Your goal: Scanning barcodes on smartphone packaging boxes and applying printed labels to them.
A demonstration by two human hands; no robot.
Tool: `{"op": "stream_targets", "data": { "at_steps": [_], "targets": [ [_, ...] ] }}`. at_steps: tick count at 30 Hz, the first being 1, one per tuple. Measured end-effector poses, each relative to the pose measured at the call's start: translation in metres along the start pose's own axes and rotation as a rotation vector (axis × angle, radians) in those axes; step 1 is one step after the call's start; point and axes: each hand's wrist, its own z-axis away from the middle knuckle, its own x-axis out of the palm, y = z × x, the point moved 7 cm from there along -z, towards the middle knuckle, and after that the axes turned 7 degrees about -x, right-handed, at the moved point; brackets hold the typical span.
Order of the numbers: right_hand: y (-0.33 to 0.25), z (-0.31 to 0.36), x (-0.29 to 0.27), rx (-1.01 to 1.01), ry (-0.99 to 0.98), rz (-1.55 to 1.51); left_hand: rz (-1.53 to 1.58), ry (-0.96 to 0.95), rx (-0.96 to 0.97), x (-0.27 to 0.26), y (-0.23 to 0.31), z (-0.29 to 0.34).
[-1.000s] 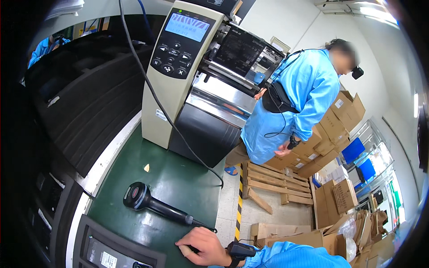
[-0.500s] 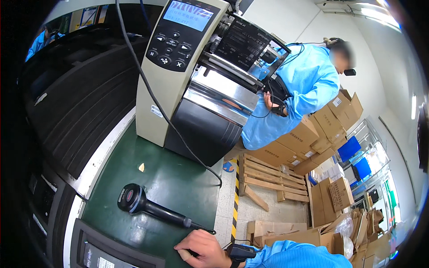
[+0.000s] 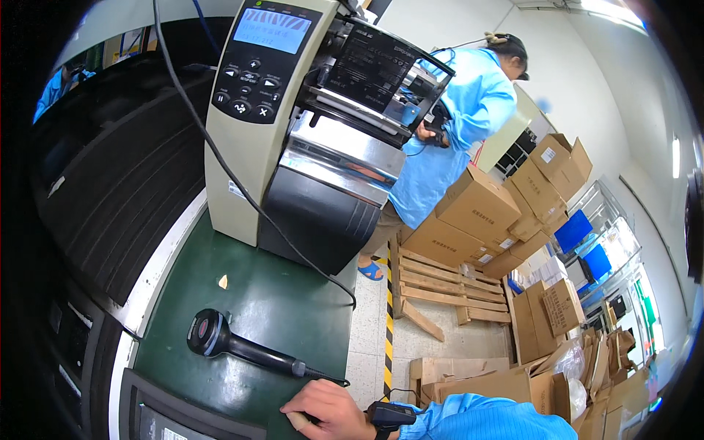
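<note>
My right hand [image 3: 326, 412], with the blue sleeve [image 3: 484, 419] behind it and a black device [image 3: 392, 416] strapped at the wrist, rests at the lower edge of the green tabletop [image 3: 271, 308]. Its fingers lie loosely bent, the thumb a little apart, and nothing shows in them. Just beyond it is the cable end of a black handheld barcode scanner [image 3: 249, 347], lying on its side on the table. A black foam-edged tray [image 3: 183, 411] with a grey labelled device inside sits left of the hand. My left hand is out of view.
A beige and black label printer [image 3: 249, 147] with its side cover raised stands at the back, a black cable [image 3: 220, 158] hanging across it. Black foam trays [image 3: 125, 198] are stacked left. A person in blue [image 3: 462, 110] stands beyond, near cartons [image 3: 477, 209] and a wooden pallet [image 3: 455, 290].
The view has shifted slightly, so the printer sits further left in it. The person in blue has moved back and turned away. My right hand stays in nearly the same place by the scanner.
</note>
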Motion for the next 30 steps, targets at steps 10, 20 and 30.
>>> {"op": "stream_targets", "data": {
  "at_steps": [10,20,30],
  "targets": [
    [0.0,0.002,-0.001,-0.039,0.038,0.006,-0.024,0.004,-0.006,0.002,-0.006,0.003],
    [0.005,0.007,0.001,-0.06,0.055,-0.008,-0.056,0.025,-0.035,0.017,-0.029,0.026],
    [0.009,0.011,0.004,-0.069,0.134,-0.028,-0.092,0.036,-0.061,0.03,-0.051,0.044]
  ]
}}
